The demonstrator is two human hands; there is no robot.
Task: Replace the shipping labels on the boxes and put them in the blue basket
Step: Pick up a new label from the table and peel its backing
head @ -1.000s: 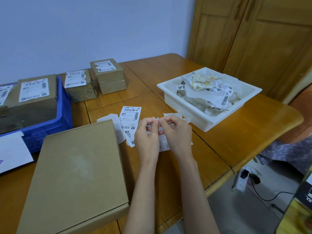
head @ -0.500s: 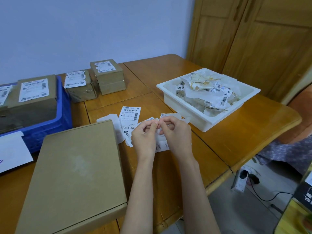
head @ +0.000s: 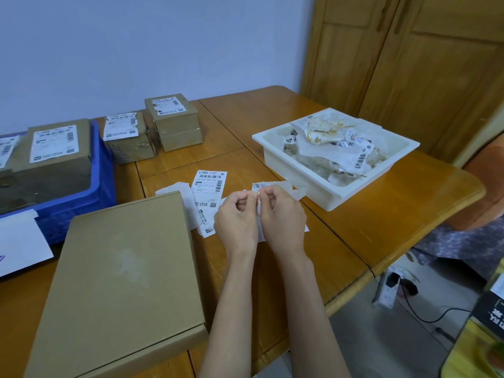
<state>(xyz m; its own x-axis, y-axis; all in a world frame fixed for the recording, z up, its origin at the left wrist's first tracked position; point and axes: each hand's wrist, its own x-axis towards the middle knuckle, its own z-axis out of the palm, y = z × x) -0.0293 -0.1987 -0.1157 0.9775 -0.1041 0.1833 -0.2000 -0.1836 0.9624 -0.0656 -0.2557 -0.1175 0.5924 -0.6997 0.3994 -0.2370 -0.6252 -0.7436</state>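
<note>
Both hands were up over the table [head: 354,208], thumbs and fingertips pinched together on one white label [head: 260,214]. The left hand [head: 236,218] and right hand [head: 283,214] sat almost touching, fingers curled in around the paper's top edge, and the rest of the sheet hung down between them. Couldn't tell whether it was the sticker or the backing they'd got hold of.

Just left of the hands a printed label [head: 208,186] lay flat on the wood, next to a big flat box [head: 120,282] with a bare top. The blue basket [head: 81,197] sat at the far left with labelled boxes [head: 54,151] already in it. Two small boxes [head: 152,129] with torn-looking labels stood behind, near the wall. The white tray [head: 308,173] on the right was full of crumpled scraps [head: 335,145].
</note>
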